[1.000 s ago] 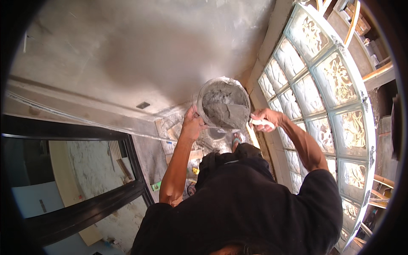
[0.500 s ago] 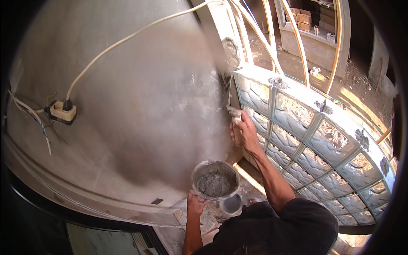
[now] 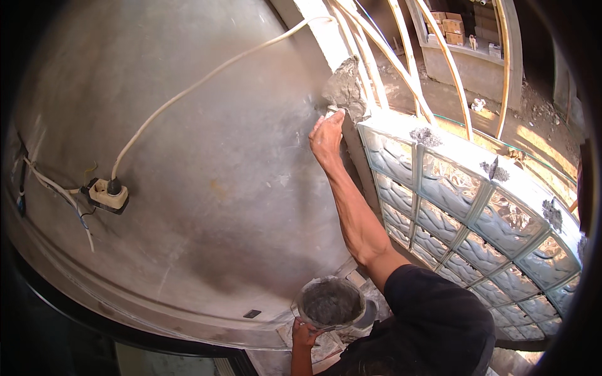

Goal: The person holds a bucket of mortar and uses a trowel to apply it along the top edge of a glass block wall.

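Observation:
My left hand (image 3: 305, 333) is closed on the near rim of a round bucket (image 3: 302, 307) with wet grey mortar inside. Above it, my right arm reaches up to the edge where the smooth grey wall (image 3: 207, 144) meets the glass block panel. In my closed right hand (image 3: 327, 136) is a mortar-smeared trowel (image 3: 335, 111), mostly hidden by the fingers. Just beyond the fingers a thick lump of wet mortar (image 3: 346, 84) sticks to the wall's edge. Close to the right hand's right side stands the glass block panel (image 3: 448, 182), with dabs of mortar along its top.
A white cable (image 3: 207, 81) crosses the wall to a socket block (image 3: 108, 194) on the left. Upright pale poles (image 3: 407, 56) stand behind the panel. Below the bucket is a second container (image 3: 369, 313). Cardboard boxes (image 3: 453, 26) sit in a far opening.
My right hand has moved up and left along the wall's edge with the trowel, and more mortar bulges at the top there. The view has shifted slightly; my left hand still holds the bucket.

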The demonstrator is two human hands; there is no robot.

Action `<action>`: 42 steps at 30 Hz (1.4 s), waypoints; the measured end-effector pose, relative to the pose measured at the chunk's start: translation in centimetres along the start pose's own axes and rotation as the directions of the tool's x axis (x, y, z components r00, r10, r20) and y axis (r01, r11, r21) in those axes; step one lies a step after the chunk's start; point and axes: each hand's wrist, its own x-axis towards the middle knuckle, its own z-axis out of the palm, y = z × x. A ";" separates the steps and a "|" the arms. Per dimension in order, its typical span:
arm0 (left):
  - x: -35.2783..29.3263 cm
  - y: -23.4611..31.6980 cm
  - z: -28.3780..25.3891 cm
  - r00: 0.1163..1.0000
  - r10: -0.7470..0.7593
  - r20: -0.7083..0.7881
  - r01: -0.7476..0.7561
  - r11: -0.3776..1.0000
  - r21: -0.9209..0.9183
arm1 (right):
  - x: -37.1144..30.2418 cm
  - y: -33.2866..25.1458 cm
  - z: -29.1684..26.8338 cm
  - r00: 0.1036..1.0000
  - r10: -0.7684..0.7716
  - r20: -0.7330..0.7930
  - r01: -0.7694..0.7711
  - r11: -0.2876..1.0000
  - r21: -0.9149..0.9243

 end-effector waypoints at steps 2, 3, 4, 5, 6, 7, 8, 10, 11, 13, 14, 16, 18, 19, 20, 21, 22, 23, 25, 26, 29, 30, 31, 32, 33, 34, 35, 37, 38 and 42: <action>0.6 -0.9 -0.9 0.999 0.021 -0.044 -0.020 1.000 0.022 | 0.3 0.6 0.6 0.911 -0.413 0.003 0.386 0.846 -0.367; 1.1 -1.2 -1.2 0.999 0.010 -0.043 -0.009 1.000 0.022 | 0.3 0.9 0.5 0.805 -0.589 0.071 0.531 0.662 -0.530; 1.6 -1.2 -1.7 0.998 0.051 0.024 -0.052 0.998 0.028 | 0.2 1.0 0.3 0.781 -0.617 0.091 0.564 0.637 -0.526; 1.7 -1.7 -2.2 0.993 0.085 0.085 -0.087 0.996 0.023 | -0.9 1.0 0.1 0.786 -0.609 0.106 0.561 0.631 -0.535; 0.8 -0.5 -0.4 0.999 -0.029 -0.022 0.027 0.998 -0.049 | -1.9 0.4 0.0 0.885 -0.458 0.089 0.457 0.813 -0.361; 1.1 0.0 0.6 0.999 -0.039 -0.015 0.038 0.998 -0.052 | -2.8 -0.2 -0.5 0.893 -0.432 0.128 0.445 0.801 -0.401; 0.6 0.2 0.7 0.999 -0.018 -0.034 0.018 1.000 -0.009 | -4.0 -0.9 -0.7 0.901 -0.401 0.166 0.432 0.791 -0.434; 0.5 0.2 0.9 0.999 0.018 -0.029 -0.018 1.000 0.011 | -4.7 -1.3 -2.7 0.876 -0.427 0.224 0.481 0.732 -0.482; 0.3 0.3 1.3 1.000 0.002 -0.025 -0.002 1.000 0.004 | -4.9 -1.6 -4.0 0.845 -0.453 0.284 0.533 0.671 -0.515; 0.0 0.6 1.9 1.000 -0.011 -0.009 0.010 0.995 -0.099 | -7.5 -3.6 -6.2 0.908 -0.233 0.348 0.396 0.751 -0.529; 0.1 0.4 1.7 1.000 -0.026 -0.008 0.025 0.991 -0.135 | -9.7 -6.2 -7.5 0.914 -0.027 0.404 0.246 0.829 -0.502; 0.7 0.0 2.0 1.000 -0.012 0.017 0.014 0.997 -0.076 | -12.3 -8.5 -11.5 0.838 0.237 0.491 0.035 0.875 -0.483; 0.2 0.0 3.4 0.999 -0.036 0.034 0.039 0.995 -0.091 | -14.7 -9.4 -15.9 0.766 0.362 0.531 -0.145 0.902 -0.406; 0.0 0.0 4.2 0.999 -0.034 0.040 0.037 0.996 -0.080 | -16.0 -10.2 -17.8 0.732 0.414 0.541 -0.268 0.905 -0.330; 0.0 -0.2 4.8 0.997 -0.053 0.056 0.059 0.992 -0.108 | -17.3 -10.6 -19.7 0.702 0.454 0.548 -0.365 0.891 -0.270; -0.2 -0.5 4.7 0.998 -0.051 0.045 0.056 0.994 -0.097 | -18.9 -10.4 -21.5 0.662 0.501 0.557 -0.474 0.856 -0.207; -0.3 -0.8 4.7 0.998 -0.051 0.037 0.053 0.995 -0.085 | -19.7 -10.0 -23.8 0.593 0.560 0.579 -0.461 0.825 -0.326; -0.3 -1.2 4.4 0.997 -0.071 0.040 0.075 0.991 -0.108 | -20.4 -9.5 -26.4 0.521 0.617 0.590 -0.436 0.786 -0.438; -0.4 -1.9 4.2 0.998 -0.031 0.056 0.032 0.999 -0.012 | -21.7 -8.6 -31.5 0.428 0.762 0.486 -0.317 0.630 -0.709; -1.7 -1.0 5.3 0.998 -0.031 0.046 0.029 0.999 0.046 | -22.7 -8.7 -33.4 0.431 0.789 0.438 -0.253 0.571 -0.781; -2.4 -1.6 5.0 0.996 -0.030 0.085 0.021 0.994 0.109 | -26.8 -11.0 -36.7 0.420 0.860 0.289 -0.247 0.415 -0.876; -2.3 -1.8 4.8 0.993 -0.007 0.114 -0.008 0.992 0.123 | -27.9 -11.8 -37.5 0.400 0.886 0.232 -0.273 0.357 -0.893; -2.3 -2.2 4.9 0.992 -0.016 0.124 0.003 0.994 0.105 | -29.0 -11.5 -38.9 0.444 0.855 0.267 -0.310 0.426 -0.850; -2.8 -1.9 5.0 0.990 -0.016 0.142 -0.006 0.988 0.155 | -29.5 -11.6 -40.4 0.418 0.862 0.289 -0.331 0.440 -0.835; -3.2 -1.9 4.8 0.987 -0.020 0.158 -0.015 0.977 0.214 | -30.3 -11.8 -41.5 0.390 0.867 0.309 -0.362 0.453 -0.815; -3.3 -2.4 4.7 0.986 -0.030 0.167 -0.006 0.977 0.211 | -30.9 -12.0 -42.5 0.395 0.869 0.297 -0.361 0.444 -0.820; -3.1 -2.8 4.1 0.981 -0.022 0.195 -0.020 0.976 0.215 | -32.2 -12.2 -42.4 0.441 0.834 0.333 -0.332 0.496 -0.802; -2.7 -4.0 3.4 0.973 -0.026 0.231 -0.028 0.973 0.228 | -33.7 -13.5 -42.6 0.476 0.801 0.363 -0.296 0.534 -0.792; -2.5 -4.5 3.1 0.968 -0.026 0.249 -0.029 0.976 0.216 | -33.6 -13.6 -43.9 0.478 0.800 0.362 -0.183 0.494 -0.850; -3.7 -4.3 2.3 0.961 -0.062 0.268 -0.010 0.966 0.260 | -35.0 -16.5 -43.0 0.527 0.805 0.274 0.029 0.305 -0.952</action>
